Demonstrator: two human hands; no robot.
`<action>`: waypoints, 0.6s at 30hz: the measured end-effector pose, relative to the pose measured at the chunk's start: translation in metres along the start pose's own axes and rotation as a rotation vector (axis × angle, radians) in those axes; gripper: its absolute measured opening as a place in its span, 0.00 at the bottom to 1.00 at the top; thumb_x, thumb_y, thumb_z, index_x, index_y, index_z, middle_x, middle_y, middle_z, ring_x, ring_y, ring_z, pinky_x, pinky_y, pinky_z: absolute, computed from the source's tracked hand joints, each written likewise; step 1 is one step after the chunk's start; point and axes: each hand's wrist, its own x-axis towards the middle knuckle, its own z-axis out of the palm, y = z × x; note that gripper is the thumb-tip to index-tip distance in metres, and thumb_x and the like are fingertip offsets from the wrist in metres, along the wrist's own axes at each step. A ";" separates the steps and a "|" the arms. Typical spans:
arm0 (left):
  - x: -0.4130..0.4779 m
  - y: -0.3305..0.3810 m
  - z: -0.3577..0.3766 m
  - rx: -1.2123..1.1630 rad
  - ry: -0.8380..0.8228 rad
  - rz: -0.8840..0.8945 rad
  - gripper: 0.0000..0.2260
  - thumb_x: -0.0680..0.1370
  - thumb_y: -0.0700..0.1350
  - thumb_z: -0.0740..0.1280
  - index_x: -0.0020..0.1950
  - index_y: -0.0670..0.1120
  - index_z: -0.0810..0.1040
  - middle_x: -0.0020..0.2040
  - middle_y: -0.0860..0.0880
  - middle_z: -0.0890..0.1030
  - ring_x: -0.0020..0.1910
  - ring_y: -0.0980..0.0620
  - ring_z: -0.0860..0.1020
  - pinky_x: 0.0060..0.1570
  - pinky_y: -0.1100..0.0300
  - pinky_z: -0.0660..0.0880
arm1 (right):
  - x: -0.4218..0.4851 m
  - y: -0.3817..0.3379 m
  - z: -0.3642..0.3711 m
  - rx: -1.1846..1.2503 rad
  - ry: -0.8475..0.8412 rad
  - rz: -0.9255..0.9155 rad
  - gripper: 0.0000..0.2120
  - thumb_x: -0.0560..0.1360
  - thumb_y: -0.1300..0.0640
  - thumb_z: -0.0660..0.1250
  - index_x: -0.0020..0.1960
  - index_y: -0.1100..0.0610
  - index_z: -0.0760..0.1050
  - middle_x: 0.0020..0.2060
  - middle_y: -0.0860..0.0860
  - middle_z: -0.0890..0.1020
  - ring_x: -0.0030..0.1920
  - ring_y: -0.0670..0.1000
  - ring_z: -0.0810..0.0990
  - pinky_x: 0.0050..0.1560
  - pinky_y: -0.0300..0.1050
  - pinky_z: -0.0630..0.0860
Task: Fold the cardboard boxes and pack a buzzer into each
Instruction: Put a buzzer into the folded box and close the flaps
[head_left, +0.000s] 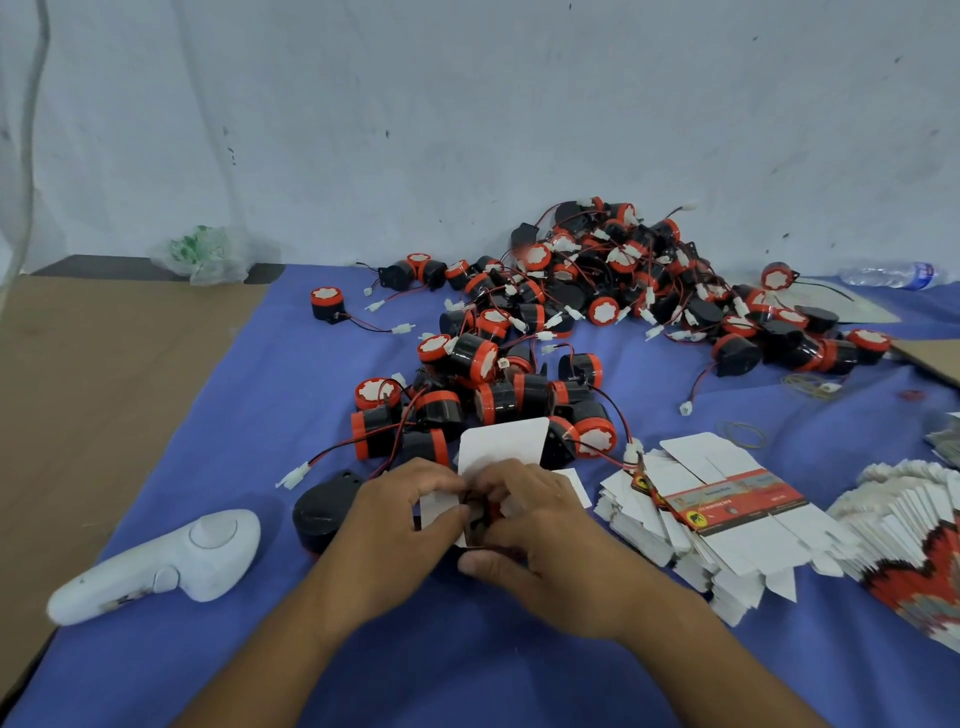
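1. I read this as a small packing workshop, set up for hand piecework.
2. A heap of identical buzzers (597, 291) sprawls over the blue-clothed desk (363, 649).
3. Stacks of flat printed cartons (727, 535) and loose rubber bands (743, 434) lie beside it, with a bare, scuffed wall (467, 104) behind.

We get soft, even light, seemingly from overhead, moderately bright with a cool bluish cast and no glare. Shadows are faint: a pale one hugs the controller (171, 561) on the table (182, 457). The wide lens bows the edges, and there the bottle (888, 274) looks smeared. The far buzzers (597, 291) read slightly soft.
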 end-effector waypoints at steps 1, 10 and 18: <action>0.000 0.000 0.000 0.028 -0.007 0.019 0.10 0.76 0.45 0.71 0.55 0.57 0.80 0.52 0.63 0.79 0.55 0.66 0.76 0.53 0.73 0.71 | 0.000 -0.001 0.000 -0.041 -0.009 0.019 0.14 0.80 0.42 0.65 0.51 0.50 0.83 0.66 0.45 0.68 0.65 0.47 0.66 0.67 0.43 0.60; -0.005 0.004 0.000 0.277 -0.314 0.091 0.26 0.75 0.71 0.55 0.66 0.59 0.72 0.63 0.61 0.64 0.61 0.63 0.68 0.62 0.62 0.70 | -0.016 0.008 -0.001 -0.163 -0.017 0.209 0.20 0.78 0.33 0.53 0.53 0.39 0.80 0.74 0.43 0.57 0.74 0.54 0.51 0.73 0.54 0.48; 0.004 0.008 0.014 0.411 -0.305 0.143 0.20 0.81 0.63 0.51 0.56 0.52 0.75 0.64 0.54 0.64 0.64 0.55 0.63 0.63 0.56 0.68 | -0.008 0.019 -0.012 0.448 0.474 0.599 0.20 0.74 0.55 0.75 0.52 0.36 0.68 0.55 0.34 0.73 0.55 0.40 0.78 0.54 0.37 0.74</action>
